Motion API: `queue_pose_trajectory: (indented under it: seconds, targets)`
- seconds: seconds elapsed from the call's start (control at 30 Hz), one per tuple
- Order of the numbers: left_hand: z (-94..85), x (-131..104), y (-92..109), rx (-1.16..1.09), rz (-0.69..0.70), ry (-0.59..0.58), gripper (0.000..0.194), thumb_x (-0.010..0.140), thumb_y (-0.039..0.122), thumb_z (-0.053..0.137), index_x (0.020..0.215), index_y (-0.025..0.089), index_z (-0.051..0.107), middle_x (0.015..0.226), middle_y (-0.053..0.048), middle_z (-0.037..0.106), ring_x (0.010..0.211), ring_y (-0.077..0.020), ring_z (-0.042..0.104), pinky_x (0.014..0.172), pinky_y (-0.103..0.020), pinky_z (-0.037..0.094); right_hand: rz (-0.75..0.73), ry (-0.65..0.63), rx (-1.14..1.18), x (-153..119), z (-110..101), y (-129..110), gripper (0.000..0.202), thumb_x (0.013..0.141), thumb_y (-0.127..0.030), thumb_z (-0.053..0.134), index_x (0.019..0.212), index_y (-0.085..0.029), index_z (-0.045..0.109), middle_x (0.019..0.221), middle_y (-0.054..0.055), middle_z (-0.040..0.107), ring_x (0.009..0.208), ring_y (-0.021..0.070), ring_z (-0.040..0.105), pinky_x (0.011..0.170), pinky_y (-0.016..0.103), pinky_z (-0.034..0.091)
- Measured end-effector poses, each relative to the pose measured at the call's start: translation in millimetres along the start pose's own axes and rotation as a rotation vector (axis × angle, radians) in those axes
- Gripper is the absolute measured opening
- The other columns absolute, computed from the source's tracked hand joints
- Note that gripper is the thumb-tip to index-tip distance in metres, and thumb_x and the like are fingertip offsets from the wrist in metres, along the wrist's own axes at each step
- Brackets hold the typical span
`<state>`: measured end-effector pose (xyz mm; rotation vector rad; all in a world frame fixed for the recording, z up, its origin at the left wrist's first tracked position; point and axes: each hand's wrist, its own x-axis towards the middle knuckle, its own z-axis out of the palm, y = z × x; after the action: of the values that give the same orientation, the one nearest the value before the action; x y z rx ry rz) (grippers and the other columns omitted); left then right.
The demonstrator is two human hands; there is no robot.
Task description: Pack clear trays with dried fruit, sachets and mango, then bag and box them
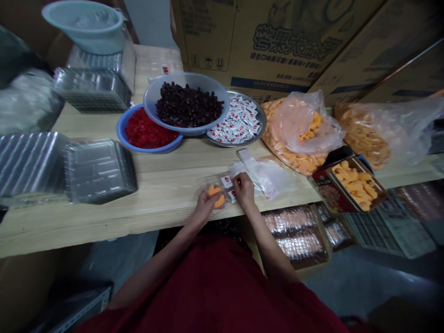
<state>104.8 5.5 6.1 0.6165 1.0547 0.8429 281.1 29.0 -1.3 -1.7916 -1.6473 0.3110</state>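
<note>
My left hand [204, 206] grips a clear plastic packet [204, 183] near the table's front edge, its thumb lying over the packet. Inside show orange pieces [215, 195] and two small white-and-red sachets [226, 181] at the right end. My right hand [244, 187] has its fingers curled together at that end, beside the sachets. What those fingertips pinch is hidden. Just behind and right of this hand lies a pile of flat clear bags [268, 178] on the table.
Behind stand a bowl of dark pieces [189, 106], a blue bowl of red pieces [147, 132] and a metal dish of sachets [239, 121]. Bags of orange pieces [294, 134] and an open tin [357, 185] are right. Stacked clear trays [100, 169] stand left. Cartons [277, 51] rise behind.
</note>
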Motion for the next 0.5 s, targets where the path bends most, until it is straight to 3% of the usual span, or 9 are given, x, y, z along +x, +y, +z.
queue_pose_trajectory:
  seconds: [0.13, 0.27, 0.5]
  targets:
    - [-0.9, -4, -6, -0.068, -0.023, 0.048, 0.054, 0.068, 0.046, 0.086, 0.105, 0.012, 0.068, 0.1, -0.013, 0.076, 0.087, -0.0235, 0.073, 0.065, -0.029, 0.061, -0.016, 0.025, -0.202, -17, -20, 15, 0.009, 0.092, -0.018, 0.051, 0.091, -0.02, 0.06, 0.091, 0.007, 0.06, 0.089, 0.0236, 0.054, 0.08, 0.033, 0.042]
    - [3.1, -8, -7, -0.111, -0.021, 0.035, 0.055, 0.068, 0.046, 0.087, 0.106, 0.014, 0.067, 0.104, -0.012, 0.075, 0.09, -0.0241, 0.073, 0.067, -0.031, 0.062, 0.005, 0.035, -0.179, -36, -36, 27, 0.017, 0.096, -0.015, 0.044, 0.089, -0.02, 0.059, 0.085, 0.005, 0.059, 0.082, 0.022, 0.054, 0.076, 0.032, 0.041]
    - [21.6, 5, -11, 0.0, 0.131, -0.005, 0.043, 0.077, 0.05, 0.079, 0.099, 0.015, 0.066, 0.097, -0.009, 0.071, 0.09, -0.0227, 0.068, 0.081, -0.036, 0.057, -0.082, -0.051, -0.053, -51, -19, -11, 0.019, 0.099, -0.016, 0.043, 0.087, -0.021, 0.058, 0.083, 0.005, 0.06, 0.079, 0.0203, 0.055, 0.074, 0.03, 0.042]
